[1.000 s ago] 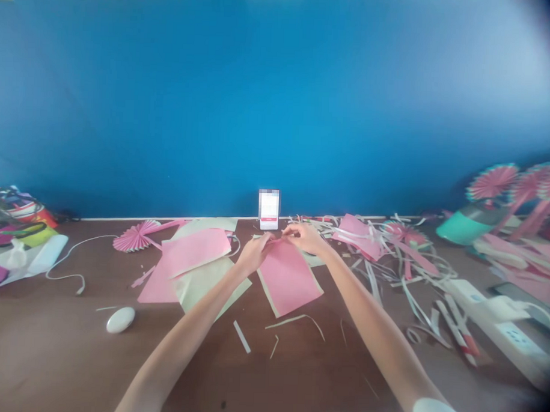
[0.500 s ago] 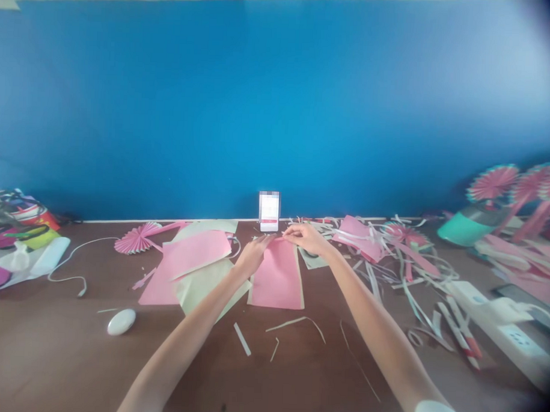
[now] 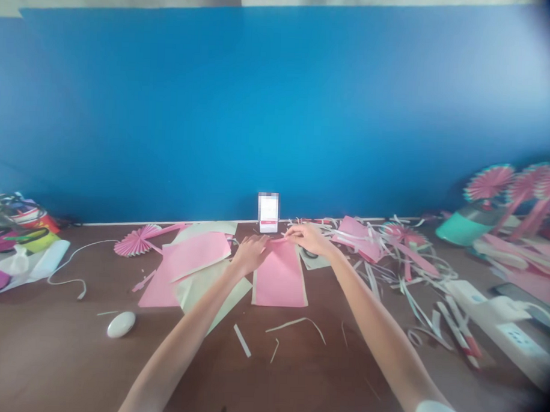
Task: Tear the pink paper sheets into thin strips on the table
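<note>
A pink sheet of paper (image 3: 280,281) with a pale underside lies on the brown table in front of me. Its far edge looks narrowly folded. My right hand (image 3: 306,237) is closed on that far edge near the right corner, thumb and fingertips pinched together. At the far left corner, my left hand (image 3: 251,253) rests with fingers stretched out, the tips touching the paper's edge. Just beyond both hands a phone (image 3: 269,213) stands upright with its screen lit.
More pink paper (image 3: 201,251) lies left over pale sheets, beside a pleated pink fan (image 3: 136,240). Tangled paper strips (image 3: 373,239) and a white power strip (image 3: 500,322) lie right. A white mouse (image 3: 121,324) sits front left. A blue panel (image 3: 278,110) rises behind.
My left hand has shifted slightly left, and its fingers look more spread. The sheet has slid a little to the right. My right hand still pinches the far edge.
</note>
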Demonstrator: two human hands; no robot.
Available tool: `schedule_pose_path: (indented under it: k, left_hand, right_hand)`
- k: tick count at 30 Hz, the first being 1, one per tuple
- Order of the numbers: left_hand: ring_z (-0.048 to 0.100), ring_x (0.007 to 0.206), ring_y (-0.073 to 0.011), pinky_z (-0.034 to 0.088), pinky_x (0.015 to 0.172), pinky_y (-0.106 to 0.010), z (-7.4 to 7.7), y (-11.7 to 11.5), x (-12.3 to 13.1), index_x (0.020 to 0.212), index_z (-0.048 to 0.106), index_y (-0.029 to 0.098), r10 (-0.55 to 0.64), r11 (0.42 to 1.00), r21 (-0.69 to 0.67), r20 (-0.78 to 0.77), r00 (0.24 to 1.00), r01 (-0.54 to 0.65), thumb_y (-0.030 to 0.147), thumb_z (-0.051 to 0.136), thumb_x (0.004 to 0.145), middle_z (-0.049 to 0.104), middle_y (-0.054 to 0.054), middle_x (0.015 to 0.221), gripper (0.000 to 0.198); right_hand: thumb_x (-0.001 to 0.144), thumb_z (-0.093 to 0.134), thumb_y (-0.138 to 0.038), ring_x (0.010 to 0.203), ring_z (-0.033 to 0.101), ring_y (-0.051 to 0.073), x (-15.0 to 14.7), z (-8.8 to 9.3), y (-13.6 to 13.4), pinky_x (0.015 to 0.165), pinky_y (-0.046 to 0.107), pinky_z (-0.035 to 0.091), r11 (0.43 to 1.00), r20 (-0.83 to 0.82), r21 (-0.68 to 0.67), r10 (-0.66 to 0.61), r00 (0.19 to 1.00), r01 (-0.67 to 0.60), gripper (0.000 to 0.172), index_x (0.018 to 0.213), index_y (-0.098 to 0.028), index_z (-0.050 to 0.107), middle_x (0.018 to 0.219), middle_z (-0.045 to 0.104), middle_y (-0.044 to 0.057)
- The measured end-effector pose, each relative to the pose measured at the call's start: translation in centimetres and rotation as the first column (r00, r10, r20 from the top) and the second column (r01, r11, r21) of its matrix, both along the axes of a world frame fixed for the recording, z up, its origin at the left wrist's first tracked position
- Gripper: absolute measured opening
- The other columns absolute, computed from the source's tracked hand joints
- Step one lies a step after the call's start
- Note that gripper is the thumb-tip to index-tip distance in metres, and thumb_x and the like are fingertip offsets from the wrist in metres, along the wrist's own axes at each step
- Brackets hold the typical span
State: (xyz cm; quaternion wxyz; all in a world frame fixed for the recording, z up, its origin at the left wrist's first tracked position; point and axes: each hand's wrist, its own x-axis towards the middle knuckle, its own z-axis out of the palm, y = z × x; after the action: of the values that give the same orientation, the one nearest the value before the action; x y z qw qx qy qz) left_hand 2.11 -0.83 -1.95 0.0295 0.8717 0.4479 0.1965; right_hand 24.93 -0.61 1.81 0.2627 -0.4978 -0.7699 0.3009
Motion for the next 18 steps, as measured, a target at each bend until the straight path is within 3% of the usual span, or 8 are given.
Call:
schedule_pose_path:
  k: [3,9,18]
  left_hand:
    - [0.061,0.087,-0.0211,0.044,0.078,-0.033,0.4,-0.5,0.7,0.101,0.056,0.018,-0.01,1.0,-0.002,0.02,1.0,0.01,0.038,0.026,0.098,0.065,-0.007,0.091,0.037]
    - [0.062,0.074,-0.0182,0.041,0.06,-0.024,0.5,-0.8,0.9,0.101,0.055,0.02,-0.028,0.989,-0.143,0.037,0.999,0.033,0.035,0.025,0.098,0.066,-0.003,0.085,0.034]
    - [0.063,0.08,-0.0202,0.043,0.069,-0.025,0.3,-0.5,0.6,0.096,0.059,0.02,-0.033,0.982,-0.183,0.063,0.997,0.045,0.031,0.027,0.097,0.066,-0.004,0.085,0.034]
  right_hand:
    - [0.086,0.053,-0.036,0.077,0.065,0.018,-0.6,0.0,-0.1,0.073,0.029,0.047,0.999,0.029,-0.001,0.047,0.998,-0.047,0.021,0.094,-0.022,0.066,0.09,0.072,0.004]
    - [0.087,0.05,-0.033,0.083,0.063,0.019,-1.5,0.4,-0.8,0.076,0.03,0.045,0.996,0.104,0.032,0.085,0.991,-0.089,0.021,0.096,-0.023,0.066,0.094,0.071,0.004]
    - [0.088,0.048,-0.036,0.08,0.061,0.019,-1.7,0.5,-1.0,0.069,0.028,0.04,0.989,0.206,0.101,0.086,0.975,-0.109,0.023,0.096,-0.026,0.067,0.093,0.07,0.002]
